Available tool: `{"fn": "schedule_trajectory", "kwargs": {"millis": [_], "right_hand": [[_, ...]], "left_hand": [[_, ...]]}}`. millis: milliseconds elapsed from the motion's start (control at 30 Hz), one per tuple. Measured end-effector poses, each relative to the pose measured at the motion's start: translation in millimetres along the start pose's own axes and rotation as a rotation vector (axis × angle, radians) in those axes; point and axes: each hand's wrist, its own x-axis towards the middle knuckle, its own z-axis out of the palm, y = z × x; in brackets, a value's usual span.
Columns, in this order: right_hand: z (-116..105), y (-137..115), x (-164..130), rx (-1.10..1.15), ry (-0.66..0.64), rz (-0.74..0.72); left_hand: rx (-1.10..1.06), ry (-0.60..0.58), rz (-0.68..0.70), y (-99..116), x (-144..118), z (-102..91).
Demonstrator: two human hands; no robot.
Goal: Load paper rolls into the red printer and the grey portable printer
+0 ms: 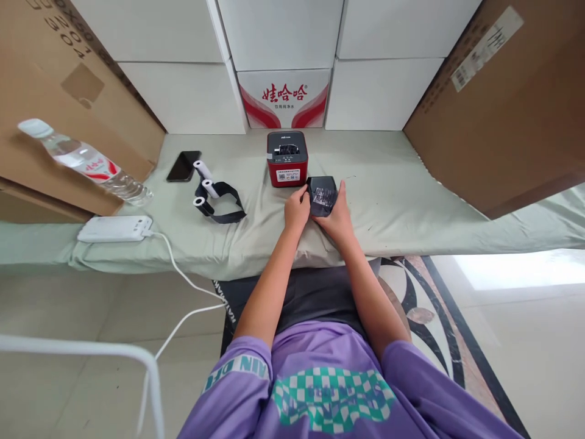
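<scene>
My left hand point(297, 210) and my right hand point(337, 214) both grip a small dark plastic packet point(322, 196) that rests on the pale green cloth of the table point(402, 183). The left fingers pinch its left edge; the right hand cups its right side. Just behind it stands a small red and black label printer point(287, 158). To the left lie white paper rolls on a strip of black wrapping point(214, 198).
A black phone point(183, 166) lies flat at the back left. A water bottle point(85, 160) lies at the far left, above a white power bank point(114, 228) with a white cable trailing off the table. Cardboard and white boxes wall the table's back and sides.
</scene>
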Motion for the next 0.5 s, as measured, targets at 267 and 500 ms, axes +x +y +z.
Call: {"fn": "schedule_trajectory", "kwargs": {"millis": [267, 500], "right_hand": [[-4, -5, 21, -0.181, 0.222, 0.053], [-19, 16, 102, -0.182, 0.273, 0.027]], "left_hand": [[-0.076, -0.071, 0.044, -3, -5, 0.8], [-0.012, -0.113, 0.038, -4, -8, 2.9]]}}
